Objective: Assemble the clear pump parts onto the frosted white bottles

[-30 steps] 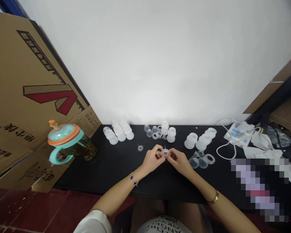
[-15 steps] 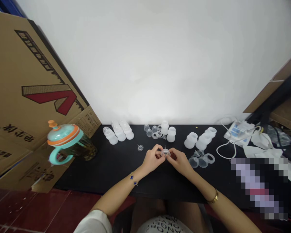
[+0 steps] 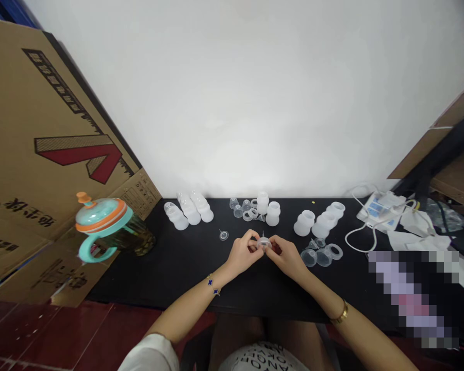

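Between both hands, above the black table, is a bottle collar ring with a clear nipple tip poking up through it. My left hand pinches its left side with the fingertips. From the right, my right hand grips the same ring. A loose clear nipple lies on the table to the left of my hands. Just right of my right hand lie clear dome caps, a white collar ring and small nipples. Behind them stand open white bottles.
Capped white bottles lean in a row at the back left. More caps, rings and two open bottles stand at the back centre. A teal-lidded jug stands at left beside a large cardboard box. A power strip with white cables lies at right.
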A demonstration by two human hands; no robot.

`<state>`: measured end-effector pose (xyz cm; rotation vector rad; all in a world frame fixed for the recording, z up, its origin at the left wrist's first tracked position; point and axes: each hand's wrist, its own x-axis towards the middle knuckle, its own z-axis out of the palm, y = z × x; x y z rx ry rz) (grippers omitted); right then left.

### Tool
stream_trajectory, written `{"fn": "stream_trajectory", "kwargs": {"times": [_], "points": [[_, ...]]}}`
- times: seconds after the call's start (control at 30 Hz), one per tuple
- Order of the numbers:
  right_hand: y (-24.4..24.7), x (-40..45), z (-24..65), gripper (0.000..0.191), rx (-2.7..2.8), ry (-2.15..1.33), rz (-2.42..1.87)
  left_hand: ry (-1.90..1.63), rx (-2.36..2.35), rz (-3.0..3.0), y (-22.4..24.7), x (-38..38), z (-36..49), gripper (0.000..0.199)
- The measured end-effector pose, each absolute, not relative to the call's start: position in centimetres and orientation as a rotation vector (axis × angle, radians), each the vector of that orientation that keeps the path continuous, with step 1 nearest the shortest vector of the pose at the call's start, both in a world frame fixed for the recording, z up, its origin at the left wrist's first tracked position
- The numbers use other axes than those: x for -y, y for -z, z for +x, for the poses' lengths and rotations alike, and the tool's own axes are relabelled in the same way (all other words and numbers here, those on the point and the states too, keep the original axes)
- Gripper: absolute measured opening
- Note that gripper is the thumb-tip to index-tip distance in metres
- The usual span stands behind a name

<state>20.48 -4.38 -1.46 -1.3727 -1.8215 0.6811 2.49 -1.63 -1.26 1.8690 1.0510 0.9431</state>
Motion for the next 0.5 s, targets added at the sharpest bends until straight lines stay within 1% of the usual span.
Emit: {"fn": "stream_trajectory", "kwargs": {"times": [0.5], "points": [[1.56,4.37,20.55,0.017,1.840,-0.657,-1.380,-0.960,-1.103,1.889,1.63,1.53,2.47,0.016]]}}
